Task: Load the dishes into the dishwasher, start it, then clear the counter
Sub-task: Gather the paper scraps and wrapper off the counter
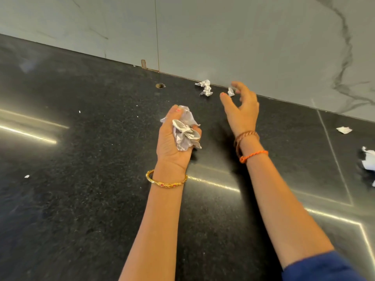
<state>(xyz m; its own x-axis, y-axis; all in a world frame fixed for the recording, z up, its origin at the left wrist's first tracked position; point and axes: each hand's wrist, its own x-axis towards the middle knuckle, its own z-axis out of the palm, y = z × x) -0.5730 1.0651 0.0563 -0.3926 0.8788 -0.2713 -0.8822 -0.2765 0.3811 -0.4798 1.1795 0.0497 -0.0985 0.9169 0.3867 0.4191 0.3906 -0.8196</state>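
My left hand (172, 138) grips a bunch of crumpled white paper (185, 130) above the black granite counter (91, 149). My right hand (242, 110) hovers over the counter near the wall with fingers and thumb spread, right beside a small paper scrap (231, 91). A larger crumpled paper piece (205, 87) lies just left of that scrap, against the wall.
More paper lies to the right: a flat scrap (344, 129) and a crumpled piece (368, 159) at the frame's edge. Tiny bits (26, 176) dot the left side. A small round hole (160, 85) sits in the counter near the grey marble wall (243, 37).
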